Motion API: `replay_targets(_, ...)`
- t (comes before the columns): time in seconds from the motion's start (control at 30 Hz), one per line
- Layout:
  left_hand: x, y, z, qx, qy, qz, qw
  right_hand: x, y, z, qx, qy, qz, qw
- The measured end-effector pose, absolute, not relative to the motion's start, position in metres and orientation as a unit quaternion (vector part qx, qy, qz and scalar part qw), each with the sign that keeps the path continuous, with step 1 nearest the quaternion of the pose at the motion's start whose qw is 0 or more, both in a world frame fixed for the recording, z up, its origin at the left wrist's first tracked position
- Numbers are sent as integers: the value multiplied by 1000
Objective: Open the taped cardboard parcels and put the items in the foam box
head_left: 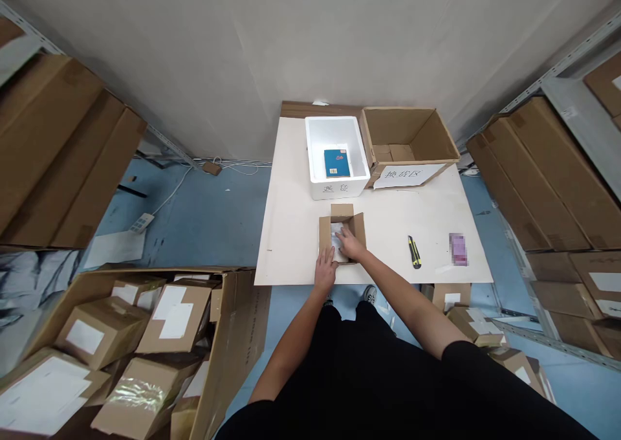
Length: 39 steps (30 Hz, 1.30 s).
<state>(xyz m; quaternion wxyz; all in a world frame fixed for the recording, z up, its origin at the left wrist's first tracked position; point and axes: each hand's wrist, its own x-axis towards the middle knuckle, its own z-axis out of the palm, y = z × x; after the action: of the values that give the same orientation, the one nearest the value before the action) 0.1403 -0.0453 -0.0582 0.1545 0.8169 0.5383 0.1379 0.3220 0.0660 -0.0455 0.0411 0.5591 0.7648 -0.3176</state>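
Note:
A small cardboard box [359, 228] stands with its flaps up near the front edge of the white table. Inside it lies a pale, whitish thing [336, 228], partly covered by my fingers and too small to name. My left hand [325, 269] grips the near left edge of the box. Reaching in from the right, my right hand [351, 244] has its fingers apart and touching the pale thing. A black and yellow box cutter [414, 252] lies to the right on the table.
Behind the small box are a white foam box [337, 189] holding a blue book [336, 163] and a larger open carton [412, 162] with a handwritten label. A blurred purple item [458, 249] lies at right. A big carton [242, 323] of parcels stands at lower left; shelves flank both sides.

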Motion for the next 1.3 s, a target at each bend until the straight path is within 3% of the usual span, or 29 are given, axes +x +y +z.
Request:
replay_targets(0.23,115,-54,-57,798,568,127,155,260,91,-71,586,695,-367,198)
replay_targets(0.37,110,-55,-60,789,578,123,165,236,94,-82,601,688,-319,252)
replay_targets(0.57,114,-54,-66,790,576,138,156,240,79,-63,592,734,-255,214)
replay_targets(0.8,105,-49,-73,797,570,143,143,251,95,-2,565,766,-246,183)
replay_targets(1.13,50,-16,-52,782,597,86,155,367,105,73,593,738,-290,-142)
replay_targets(1.2,37,-8,-46,780,602,72,155,399,103,67,593,725,-322,-138)
replay_targets(1.3,24,1,-37,777,605,48,167,433,103,45,585,716,-376,-63)
